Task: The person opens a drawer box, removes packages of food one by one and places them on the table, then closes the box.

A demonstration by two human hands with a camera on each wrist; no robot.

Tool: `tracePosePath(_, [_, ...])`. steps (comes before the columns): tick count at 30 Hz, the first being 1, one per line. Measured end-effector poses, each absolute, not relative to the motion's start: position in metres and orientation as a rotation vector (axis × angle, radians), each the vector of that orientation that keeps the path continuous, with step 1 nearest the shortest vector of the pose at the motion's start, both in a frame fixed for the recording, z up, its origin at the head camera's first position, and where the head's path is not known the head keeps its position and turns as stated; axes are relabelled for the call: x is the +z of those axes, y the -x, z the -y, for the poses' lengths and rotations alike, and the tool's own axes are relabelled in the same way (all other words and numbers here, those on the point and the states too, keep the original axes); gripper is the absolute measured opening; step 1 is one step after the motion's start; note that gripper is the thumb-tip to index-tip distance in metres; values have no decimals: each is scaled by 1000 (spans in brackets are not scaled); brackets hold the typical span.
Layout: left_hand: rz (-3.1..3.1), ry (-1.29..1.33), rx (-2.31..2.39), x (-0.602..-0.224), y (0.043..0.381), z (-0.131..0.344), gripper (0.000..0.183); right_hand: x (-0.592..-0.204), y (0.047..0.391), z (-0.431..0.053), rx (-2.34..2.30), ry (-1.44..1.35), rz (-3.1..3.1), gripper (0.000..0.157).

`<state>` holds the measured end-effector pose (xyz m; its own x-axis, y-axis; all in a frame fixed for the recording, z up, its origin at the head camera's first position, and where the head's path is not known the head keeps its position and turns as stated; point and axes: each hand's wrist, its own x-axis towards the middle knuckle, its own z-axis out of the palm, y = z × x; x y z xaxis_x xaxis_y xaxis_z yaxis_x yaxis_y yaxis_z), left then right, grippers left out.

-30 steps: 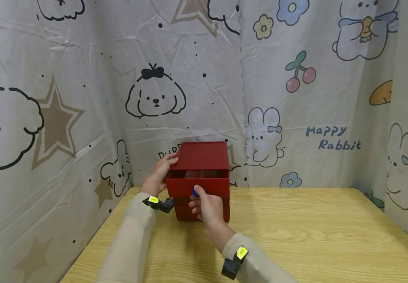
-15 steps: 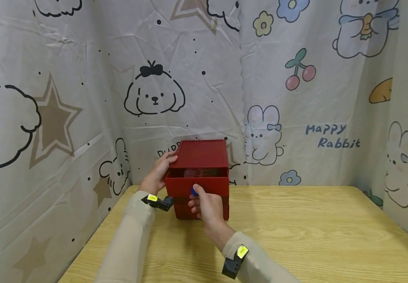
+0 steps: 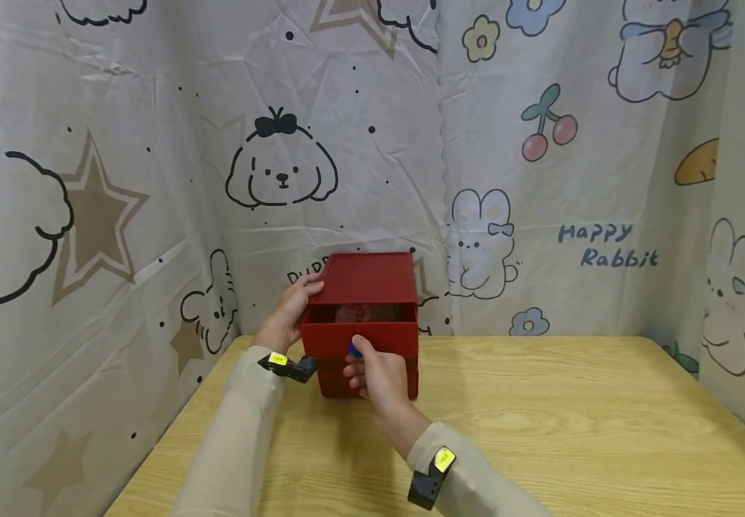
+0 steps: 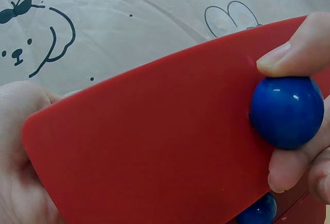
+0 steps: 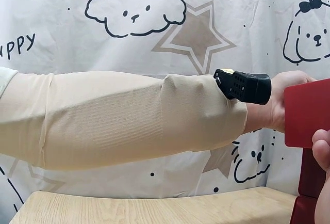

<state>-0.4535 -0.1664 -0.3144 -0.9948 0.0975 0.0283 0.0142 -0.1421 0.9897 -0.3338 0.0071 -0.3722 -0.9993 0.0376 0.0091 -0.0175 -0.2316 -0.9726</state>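
Note:
A small red drawer cabinet point(image 3: 369, 276) stands on the table. Its upper drawer point(image 3: 327, 336) is pulled part way out, showing a gap below the cabinet top with something see-through point(image 3: 367, 314) inside. My right hand point(image 3: 384, 377) pinches the round blue knob point(image 4: 286, 111) on that drawer's front, thumb above and finger below. Along the cabinet's left side lies my left hand point(image 3: 291, 309), its fingertips at the top edge; in the left wrist view the drawer front hides most of it. Another blue knob point(image 4: 258, 211) shows lower down on the cabinet.
The wooden table point(image 3: 540, 416) stretches to the right and in front of the cabinet. A printed cloth point(image 3: 372, 158) with cartoon animals hangs close behind it and along both sides.
The head view has tilted slightly, so the whole scene sits a little higher. Both hands, the cabinet and the part-open drawer keep their places.

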Motion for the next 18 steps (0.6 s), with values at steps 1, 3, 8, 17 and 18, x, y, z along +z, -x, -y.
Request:
tracePosePath(1, [-2015, -135, 2330, -314, 454, 166, 52, -372, 333, -7, 2434, 26, 1928, 49])
tracePosePath(3, [-2004, -139, 2333, -314, 453, 166, 53, -371, 333, -7, 2426, 31, 1934, 49])
tracePosePath(8, [-1987, -149, 2345, -314, 452, 165, 53, -369, 330, -7, 2405, 26, 1940, 50])
tracePosePath(17, [-2017, -110, 2323, -312, 450, 167, 52, -369, 326, -7, 2393, 18, 1953, 52])
tracePosePath(18, [-2024, -106, 2318, -312, 450, 167, 52, -369, 326, -7, 2393, 18, 1955, 53])
